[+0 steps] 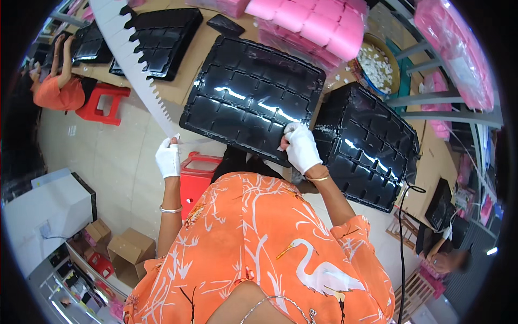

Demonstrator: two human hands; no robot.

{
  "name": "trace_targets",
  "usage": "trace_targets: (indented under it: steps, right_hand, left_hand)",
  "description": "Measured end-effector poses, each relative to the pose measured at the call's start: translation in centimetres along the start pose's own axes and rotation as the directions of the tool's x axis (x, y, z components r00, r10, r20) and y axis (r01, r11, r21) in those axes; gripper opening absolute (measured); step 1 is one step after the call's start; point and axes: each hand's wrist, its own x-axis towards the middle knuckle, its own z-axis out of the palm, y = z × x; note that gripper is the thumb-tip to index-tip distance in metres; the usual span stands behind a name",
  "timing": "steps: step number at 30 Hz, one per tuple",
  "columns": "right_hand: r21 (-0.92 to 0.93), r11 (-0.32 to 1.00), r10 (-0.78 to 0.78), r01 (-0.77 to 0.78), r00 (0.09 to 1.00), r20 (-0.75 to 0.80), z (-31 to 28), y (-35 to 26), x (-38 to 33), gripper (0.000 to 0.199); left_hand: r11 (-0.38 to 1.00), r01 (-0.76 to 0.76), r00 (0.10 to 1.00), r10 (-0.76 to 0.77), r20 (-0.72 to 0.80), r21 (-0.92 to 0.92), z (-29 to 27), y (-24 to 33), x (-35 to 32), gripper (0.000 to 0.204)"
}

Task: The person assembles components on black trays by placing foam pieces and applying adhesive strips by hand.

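Black moulded plastic forms the tray stack [253,81], which is laid on the brown work table [189,86] right in front of the body, apparently so that it can be reached easily. Beside it, on the right, a second stack [372,146] is set at an angle. By the left hand [169,159], the narrow lower end of a pale saw-toothed strip [127,54] is pinched between thumb and curled fingers, seemingly to control its length; its upper end is cut off by the view. The left arm is held out to the side, clear of the trays. The right hand [303,148] is angled inward over the near right edge, fingers bent; whether anything is gripped cannot be told.
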Motion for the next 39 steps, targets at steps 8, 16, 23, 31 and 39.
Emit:
trace_targets:
  steps: [8,16,23,31,39]
  right_hand:
    - [-0.472,0.859,-0.167,0.197,0.980,0.106,-0.3,0.5,0.0,0.003]
    - [-0.666,0.679,-0.241,0.310,0.951,0.197,0.5,0.8,-0.2,0.016]
    - [-0.643,0.664,-0.264,0.382,0.924,0.275,1.4,1.1,-0.1,0.020]
    - [-0.569,0.671,-0.353,0.475,0.880,0.318,0.9,0.3,-0.9,0.020]
    - [0.140,0.989,-0.071,0.044,0.978,0.195,-4.6,-2.4,2.3,0.007]
  left_hand:
    - [0.995,0.051,0.997,-0.046,0.060,-0.085,1.6,1.6,-0.9,0.030]
    - [0.986,0.114,0.983,-0.094,0.159,-0.122,2.5,3.3,-0.5,0.033]
    - [0.984,0.053,0.989,-0.029,0.142,-0.170,3.0,4.7,-0.2,0.029]
    - [0.981,-0.005,0.993,0.027,0.111,-0.192,3.4,4.8,0.9,0.026]
    - [0.966,0.123,0.934,-0.035,0.355,-0.228,1.7,8.9,-0.2,0.030]
